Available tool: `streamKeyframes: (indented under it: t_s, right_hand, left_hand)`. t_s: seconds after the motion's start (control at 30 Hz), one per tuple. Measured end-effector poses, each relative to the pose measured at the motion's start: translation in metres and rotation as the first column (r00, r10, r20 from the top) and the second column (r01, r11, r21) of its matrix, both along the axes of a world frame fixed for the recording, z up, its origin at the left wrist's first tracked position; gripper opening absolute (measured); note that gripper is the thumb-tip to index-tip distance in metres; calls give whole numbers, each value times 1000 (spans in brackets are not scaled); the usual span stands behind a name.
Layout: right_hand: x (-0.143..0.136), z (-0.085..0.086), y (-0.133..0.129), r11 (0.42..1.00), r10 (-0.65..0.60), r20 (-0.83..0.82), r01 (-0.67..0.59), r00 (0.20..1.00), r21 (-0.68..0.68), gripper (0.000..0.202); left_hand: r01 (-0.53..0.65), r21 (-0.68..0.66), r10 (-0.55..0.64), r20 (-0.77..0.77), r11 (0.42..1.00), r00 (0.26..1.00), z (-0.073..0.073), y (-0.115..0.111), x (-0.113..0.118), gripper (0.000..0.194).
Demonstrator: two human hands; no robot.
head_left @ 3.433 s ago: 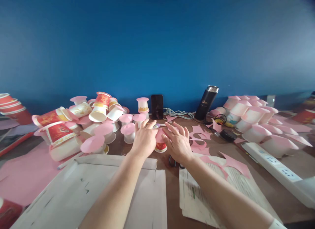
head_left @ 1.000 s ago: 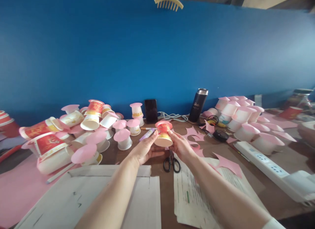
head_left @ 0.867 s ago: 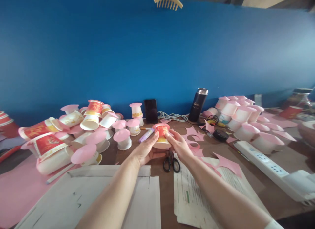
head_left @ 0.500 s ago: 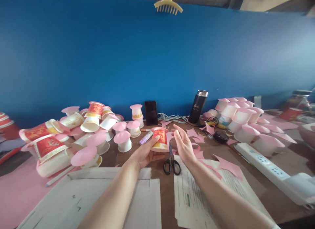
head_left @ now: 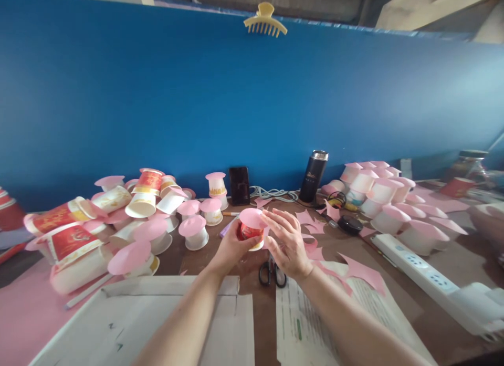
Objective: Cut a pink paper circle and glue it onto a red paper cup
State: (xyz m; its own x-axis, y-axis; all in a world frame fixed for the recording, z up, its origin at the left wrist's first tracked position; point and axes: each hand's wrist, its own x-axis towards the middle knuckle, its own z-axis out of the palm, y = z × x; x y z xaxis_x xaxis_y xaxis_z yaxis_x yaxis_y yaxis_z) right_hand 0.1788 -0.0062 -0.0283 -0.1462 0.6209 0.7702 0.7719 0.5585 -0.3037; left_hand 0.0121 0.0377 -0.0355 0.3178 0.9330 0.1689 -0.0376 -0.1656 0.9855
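Observation:
My left hand is wrapped round a red paper cup at the middle of the table. A pink paper disc lies over the cup's top. Against the disc's right edge rest the fingertips of my right hand, its fingers outstretched and its palm facing the cup. Black-handled scissors lie just below the hands, their blades partly hidden by the right hand. Left of the hands stand several white cups with pink discs on top.
Piled cups fill the left side and more capped cups stand at right. A phone, a black bottle, pink scraps, a power strip and a cardboard sheet surround the hands.
A pink disc now shows over the cup's top, where the red base was in view before. My right hand has moved left onto the disc's edge. The camera view has shifted slightly.

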Motion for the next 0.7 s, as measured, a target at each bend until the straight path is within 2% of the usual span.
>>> streamKeyframes:
  t_s: [0.33, 0.5, 0.7]
  right_hand:
    - [-8, 1, -3, 998, -67, 123, 67, 990, 1, 46]
    - [-11, 2, -3, 997, -74, 142, 73, 987, 14, 46]
    - [-15, 4, -6, 997, -66, 178, 59, 982, 45, 45]
  left_hand:
    - [-124, 83, 124, 9, 989, 992, -9, 7, 4, 57]
    - [-212, 141, 221, -49, 967, 974, -7, 5, 5, 51]
    - [-210, 115, 215, -36, 971, 976, -4, 1, 7, 48]
